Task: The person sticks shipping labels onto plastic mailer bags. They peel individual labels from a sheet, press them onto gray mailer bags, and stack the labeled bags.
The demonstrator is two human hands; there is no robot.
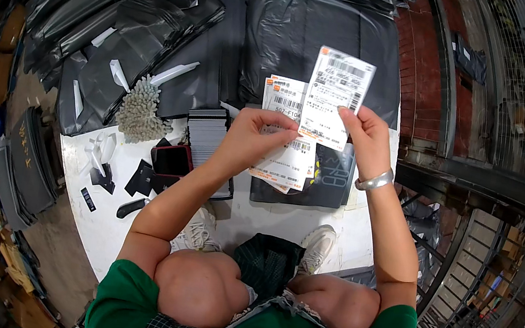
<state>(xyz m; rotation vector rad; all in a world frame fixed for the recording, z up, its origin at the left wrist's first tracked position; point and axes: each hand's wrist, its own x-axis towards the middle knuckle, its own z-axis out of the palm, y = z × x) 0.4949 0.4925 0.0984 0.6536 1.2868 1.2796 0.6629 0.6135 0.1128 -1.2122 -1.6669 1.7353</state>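
Note:
My right hand (368, 138) grips the lower right edge of a white shipping label (337, 93) between thumb and fingers, holding it up. My left hand (250, 136) is closed in a pinch at that label's lower left corner. Beneath my hands lie several more printed shipping labels (285, 162), partly hidden by my left fingers. They rest on a flat dark package (271, 193) with pale markings near its right side. A silver bracelet circles my right wrist.
Black plastic mailing bags (328, 30) are heaped at the back and far left. On the white table (240, 215) sit a stack of cards (206, 138), a phone (172, 159), a fuzzy grey glove-like duster (141, 114), a black-handled tool (130, 208) and crumpled white scraps (100, 150). Metal railings stand right.

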